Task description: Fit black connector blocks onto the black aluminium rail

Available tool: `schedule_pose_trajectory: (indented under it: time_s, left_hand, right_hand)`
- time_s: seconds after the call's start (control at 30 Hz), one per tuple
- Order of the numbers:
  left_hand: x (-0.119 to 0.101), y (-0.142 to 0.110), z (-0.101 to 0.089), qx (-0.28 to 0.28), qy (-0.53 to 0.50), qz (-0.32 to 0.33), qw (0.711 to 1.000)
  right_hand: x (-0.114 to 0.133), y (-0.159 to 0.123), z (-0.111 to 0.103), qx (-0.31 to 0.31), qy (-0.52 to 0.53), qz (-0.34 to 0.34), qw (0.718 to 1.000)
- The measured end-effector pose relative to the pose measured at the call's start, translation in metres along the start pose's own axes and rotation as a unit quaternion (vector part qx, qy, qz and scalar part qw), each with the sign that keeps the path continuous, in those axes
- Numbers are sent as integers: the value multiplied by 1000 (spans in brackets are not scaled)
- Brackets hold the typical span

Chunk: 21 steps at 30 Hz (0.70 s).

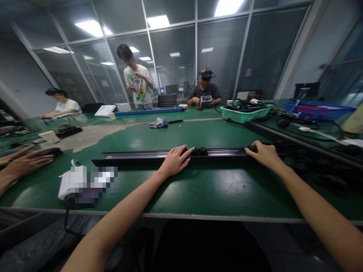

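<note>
A long black metal rail (136, 160) with a shiny inner channel lies lengthwise across the green table in front of me. My left hand (175, 160) rests on its middle, fingers spread over the channel and the front edge. Just right of those fingertips, small black blocks (202, 151) sit in the channel. Towards the rail's right end, my right hand (263, 152) is closed, thumb and fingers pinching a small black piece (250, 147) at the channel. The fingers partly hide that piece, so its exact kind is unclear.
Another person's hands (25, 164) rest at the left. A white device (68, 185) with a cable lies near the front edge. Gloves (159, 123), a green basket (245, 115) of cables, a blue bin (320, 109) and dark rails (306, 141) lie beyond. Several people are around the table.
</note>
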<state>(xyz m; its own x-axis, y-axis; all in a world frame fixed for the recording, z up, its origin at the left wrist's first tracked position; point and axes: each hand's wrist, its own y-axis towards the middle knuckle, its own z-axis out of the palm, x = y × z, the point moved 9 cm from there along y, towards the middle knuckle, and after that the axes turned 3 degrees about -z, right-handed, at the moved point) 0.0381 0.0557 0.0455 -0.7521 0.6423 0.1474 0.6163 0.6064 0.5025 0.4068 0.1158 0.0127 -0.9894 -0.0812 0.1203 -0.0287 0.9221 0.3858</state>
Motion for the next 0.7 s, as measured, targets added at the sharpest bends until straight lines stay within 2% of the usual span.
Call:
schedule_pose_trajectory:
  time_s: [0.7]
  left_hand:
    - [-1, 1, -2, 0, -4, -1, 1000]
  right_hand:
    - [-16, 3, -1, 9, 8, 33, 999]
